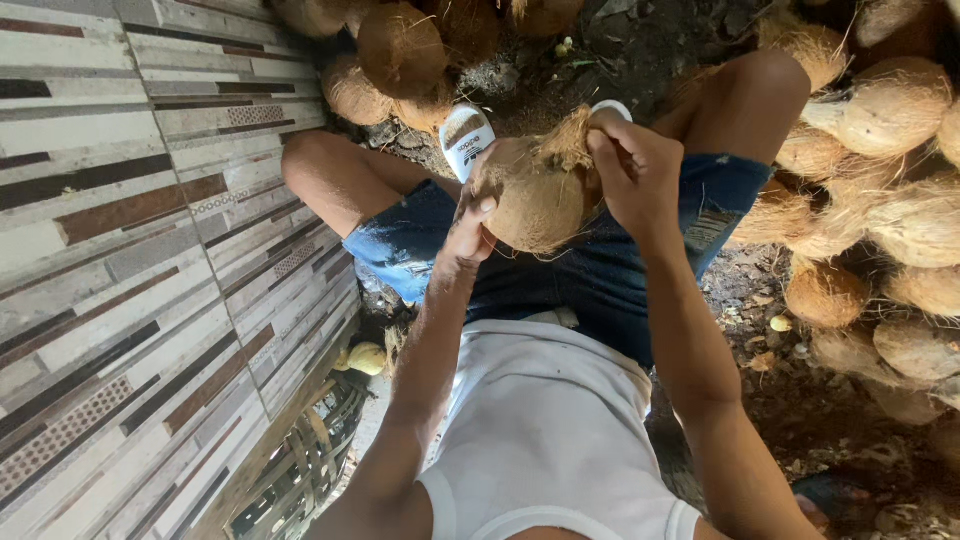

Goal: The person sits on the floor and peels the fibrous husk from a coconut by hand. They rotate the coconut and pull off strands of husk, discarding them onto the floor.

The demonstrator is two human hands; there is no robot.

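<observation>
Seen from above, seated on the ground, knees apart, in blue denim shorts (600, 270) and a white sleeveless shirt (545, 430). Held over the lap, just above frame centre: one husked coconut (535, 200), brown and fibrous. Cupped from 8 o'clock by the left hand (468, 225), fingers wrapped against the shell's lower left side. Gripped at its 1 o'clock edge by the right hand (635, 170), fingers pinched tight on a tuft of loose husk fibre (568, 140) standing up from the top of the nut. Both hands closed on the coconut, neither one free.

Beyond the coconut, at 12 o'clock, two white sandals (467, 140), one largely hidden behind the nut and the right hand. At 11 to 12 o'clock, a heap of brown coconuts (400, 50) on dark soil. Along the right side, from 1 to 4 o'clock, a bigger pile of paler, shaggy coconuts (880, 200), near the right knee. Filling the left side, from 7 to 11 o'clock, a tiled wall (130, 270) in striped grey, white and brown. At 7 o'clock, low by the wall, a small yellowish fruit (366, 357) beside a woven basket (300, 470). Dirt ground (780, 390) littered with husk scraps at 4 o'clock.
</observation>
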